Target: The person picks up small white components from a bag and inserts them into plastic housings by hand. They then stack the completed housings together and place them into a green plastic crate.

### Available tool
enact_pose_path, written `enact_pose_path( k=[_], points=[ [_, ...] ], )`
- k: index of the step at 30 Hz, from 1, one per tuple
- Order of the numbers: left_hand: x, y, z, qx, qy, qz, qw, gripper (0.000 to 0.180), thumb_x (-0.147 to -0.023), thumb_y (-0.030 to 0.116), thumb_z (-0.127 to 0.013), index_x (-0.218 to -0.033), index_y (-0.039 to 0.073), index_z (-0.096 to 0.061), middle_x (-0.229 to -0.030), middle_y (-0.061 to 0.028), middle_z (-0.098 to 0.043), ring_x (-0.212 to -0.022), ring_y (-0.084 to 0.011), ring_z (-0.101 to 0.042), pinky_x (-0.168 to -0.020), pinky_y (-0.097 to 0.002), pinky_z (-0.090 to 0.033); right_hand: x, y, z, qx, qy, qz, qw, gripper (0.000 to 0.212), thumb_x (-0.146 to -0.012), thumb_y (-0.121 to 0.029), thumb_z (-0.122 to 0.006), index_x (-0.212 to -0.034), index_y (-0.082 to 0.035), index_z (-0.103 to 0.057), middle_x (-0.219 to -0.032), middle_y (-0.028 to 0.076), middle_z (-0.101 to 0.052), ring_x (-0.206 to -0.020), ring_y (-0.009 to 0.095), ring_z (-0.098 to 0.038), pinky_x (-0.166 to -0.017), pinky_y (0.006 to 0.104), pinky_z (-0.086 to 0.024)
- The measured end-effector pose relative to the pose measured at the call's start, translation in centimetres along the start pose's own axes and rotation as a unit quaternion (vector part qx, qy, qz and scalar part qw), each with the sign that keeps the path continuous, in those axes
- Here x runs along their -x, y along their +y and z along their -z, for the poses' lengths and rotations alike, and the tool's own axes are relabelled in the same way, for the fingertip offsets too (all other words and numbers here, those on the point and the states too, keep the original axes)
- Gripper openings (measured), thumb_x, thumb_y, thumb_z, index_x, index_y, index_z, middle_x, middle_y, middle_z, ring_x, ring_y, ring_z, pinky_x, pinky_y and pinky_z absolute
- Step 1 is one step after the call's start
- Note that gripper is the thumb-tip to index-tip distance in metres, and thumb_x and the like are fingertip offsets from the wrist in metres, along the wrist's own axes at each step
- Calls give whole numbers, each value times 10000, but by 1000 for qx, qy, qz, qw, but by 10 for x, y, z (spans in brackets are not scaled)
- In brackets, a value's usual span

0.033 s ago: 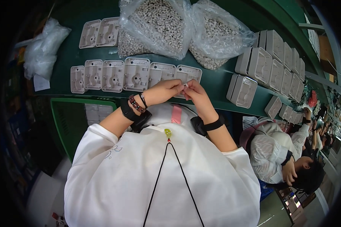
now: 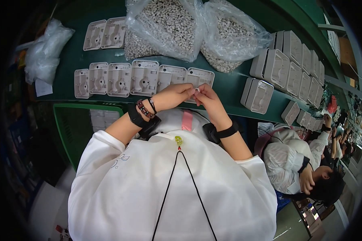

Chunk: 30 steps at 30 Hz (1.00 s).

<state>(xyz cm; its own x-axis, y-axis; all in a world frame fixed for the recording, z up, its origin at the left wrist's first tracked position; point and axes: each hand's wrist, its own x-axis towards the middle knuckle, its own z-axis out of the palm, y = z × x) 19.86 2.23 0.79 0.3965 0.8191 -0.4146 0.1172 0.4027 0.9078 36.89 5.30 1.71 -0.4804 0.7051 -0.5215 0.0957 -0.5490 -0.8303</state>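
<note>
My left hand [image 2: 175,96] and my right hand [image 2: 209,100] meet fingertip to fingertip just above the near edge of the table. Between their pinched fingers sits a small whitish part [image 2: 197,90]; it is too small and too covered to tell its kind. Both hands are closed on it. Right behind the fingers, a row of light grey plastic housings [image 2: 144,81] lies with the hollow sides up. The rightmost housing [image 2: 201,74] is partly hidden by my hands.
Two clear bags [image 2: 169,24] [image 2: 229,36] of small light grey parts stand behind the row. More housings [image 2: 106,34] lie at the back left, and stacked grey covers [image 2: 275,68] at the right. A green crate [image 2: 66,132] is below left. Another person [image 2: 293,160] works at the right.
My hands stay together with the small part in nearly the same place; the fingers have shifted only slightly. The rest of the view has moved by a hair.
</note>
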Motion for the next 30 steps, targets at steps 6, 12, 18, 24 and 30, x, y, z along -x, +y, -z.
enact_pose_path(
  k=[6, 12, 18, 24, 30],
  points=[
    [-6, -5, 11, 247, -98, 180, 947, 262, -914, 308, -415, -831, 81, -517, -612, 22, -421, -534, -92, -382, -469, -239, -330, -1, -14, 14, 342, -49, 266, 900, 130, -741, -43, -607, -846, -23, -533, -765, 87, -546, -672, 194, -554, -614, 268, -448],
    [-23, -55, 8, -184, 108, -56, 975, 297, -882, 356, -448, -1027, 115, -546, -702, -61, -598, -564, -203, -565, -502, -332, -422, -42, -12, 39, 473, -34, 385, 792, 74, -707, -31, -600, -770, -35, -561, -784, 72, -552, -683, 250, -545, -600, 303, -441],
    [-7, -41, 0, -425, 110, -2, 898, 301, -844, 300, -486, -1135, 233, -527, -749, -83, -630, -651, -268, -610, -565, -394, -464, -99, -17, 50, 655, -157, 462, 577, 88, -658, -111, -564, -738, -82, -586, -824, 39, -499, -775, 200, -506, -654, 298, -409],
    [-5, -33, -3, -400, 120, 57, 907, 300, -804, 297, -523, -1094, 228, -559, -743, -98, -632, -678, -277, -616, -602, -405, -474, -126, -13, 41, 688, -270, 455, 497, 98, -662, -136, -540, -714, -89, -609, -926, 26, -494, -899, 180, -473, -746, 291, -381],
    [-5, -48, -3, -367, 134, 37, 920, 290, -839, 318, -480, -1102, 219, -550, -745, -98, -631, -656, -264, -614, -591, -403, -469, -116, -14, 44, 682, -245, 464, 509, 100, -666, -135, -545, -717, -103, -624, -1014, 33, -503, -946, 192, -470, -784, 320, -374]
  ],
)
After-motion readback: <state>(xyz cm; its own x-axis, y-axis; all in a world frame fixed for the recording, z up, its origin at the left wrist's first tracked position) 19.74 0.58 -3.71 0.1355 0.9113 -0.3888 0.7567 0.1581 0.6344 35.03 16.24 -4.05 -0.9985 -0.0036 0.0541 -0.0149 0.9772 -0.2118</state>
